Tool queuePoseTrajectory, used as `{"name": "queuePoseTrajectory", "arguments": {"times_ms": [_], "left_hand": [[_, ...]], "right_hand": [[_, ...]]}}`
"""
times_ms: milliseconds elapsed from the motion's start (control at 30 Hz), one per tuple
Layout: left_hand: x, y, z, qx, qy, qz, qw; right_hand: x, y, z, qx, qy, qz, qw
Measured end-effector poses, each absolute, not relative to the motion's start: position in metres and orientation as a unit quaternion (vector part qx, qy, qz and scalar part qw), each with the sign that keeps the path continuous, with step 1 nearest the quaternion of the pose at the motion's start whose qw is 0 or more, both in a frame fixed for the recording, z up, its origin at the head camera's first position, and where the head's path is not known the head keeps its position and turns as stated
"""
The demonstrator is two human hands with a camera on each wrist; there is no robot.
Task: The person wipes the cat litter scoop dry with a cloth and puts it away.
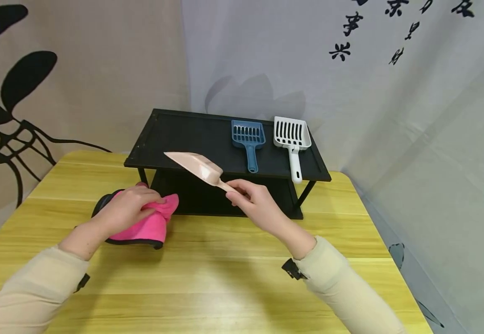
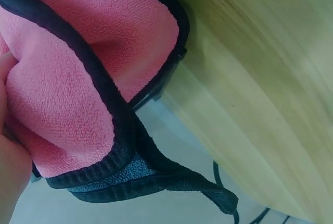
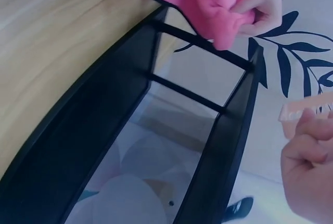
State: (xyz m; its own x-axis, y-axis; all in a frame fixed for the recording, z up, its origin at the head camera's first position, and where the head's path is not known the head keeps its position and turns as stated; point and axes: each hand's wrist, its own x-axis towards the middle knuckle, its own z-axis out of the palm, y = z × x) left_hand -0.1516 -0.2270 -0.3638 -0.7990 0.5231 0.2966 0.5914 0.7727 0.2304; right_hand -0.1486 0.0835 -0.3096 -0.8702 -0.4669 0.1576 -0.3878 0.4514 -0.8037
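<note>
My right hand (image 1: 260, 206) pinches the thin handle of a pale pink scoop (image 1: 200, 168), holding it in the air in front of a black two-tier rack. The scoop's head points to the left; in the right wrist view the fingers partly cover the scoop (image 3: 307, 104). Over at the left, my left hand (image 1: 127, 208) grips a bunched pink cloth (image 1: 143, 229) with black edging, low over the table. Folds of the cloth (image 2: 62, 104) fill much of the left wrist view, where only a little of the hand shows.
On the top shelf of the black rack (image 1: 183, 139) lie a blue slotted scoop (image 1: 248, 139) and a white slotted scoop (image 1: 293, 139), handles toward me. The rack stands on a wooden table (image 1: 225, 278), before a pale curtain (image 1: 233, 55) with black prints.
</note>
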Motion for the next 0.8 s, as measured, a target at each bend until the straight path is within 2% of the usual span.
{"name": "queuePoseTrajectory", "arguments": {"times_ms": [333,800], "left_hand": [[-0.151,-0.233,-0.362,-0.29,-0.938,-0.159,0.103],[-0.146,-0.24,-0.363,-0.243,-0.952,-0.168,0.085]], "right_hand": [[-0.165,0.045,-0.303,-0.17,0.801,-0.567,0.091],[-0.178,0.02,-0.301,-0.058,0.657,-0.722,0.21]]}}
